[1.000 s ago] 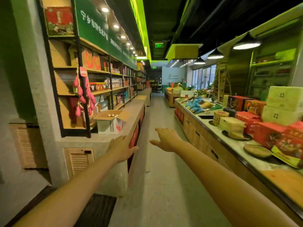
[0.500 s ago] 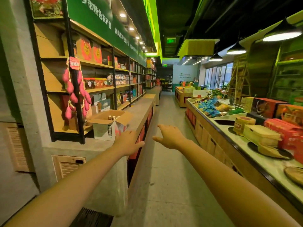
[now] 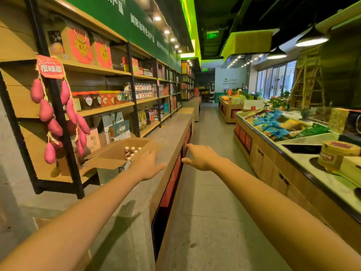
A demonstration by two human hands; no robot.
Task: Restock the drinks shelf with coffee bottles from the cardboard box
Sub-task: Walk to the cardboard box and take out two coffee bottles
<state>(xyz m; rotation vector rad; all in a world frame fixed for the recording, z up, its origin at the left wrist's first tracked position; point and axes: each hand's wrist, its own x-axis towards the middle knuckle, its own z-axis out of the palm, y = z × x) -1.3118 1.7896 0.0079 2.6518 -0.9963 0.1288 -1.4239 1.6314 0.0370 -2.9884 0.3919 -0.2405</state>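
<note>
Both hands empty, fingers spread: left hand [image 3: 146, 165] just short of the open box [image 3: 119, 155]; right hand [image 3: 201, 157] beside it. Risk: hasty reach topples upright bottles [image 3: 131, 151].

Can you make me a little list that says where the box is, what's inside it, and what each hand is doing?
place: shop aisle
box: open cardboard box on the grey counter, by the shelves
inside box: coffee bottles standing upright, caps showing
left hand: open, empty, beside the box, not touching the bottles
right hand: open, empty, over the aisle floor
bottles taken out: none in either hand yet
</note>
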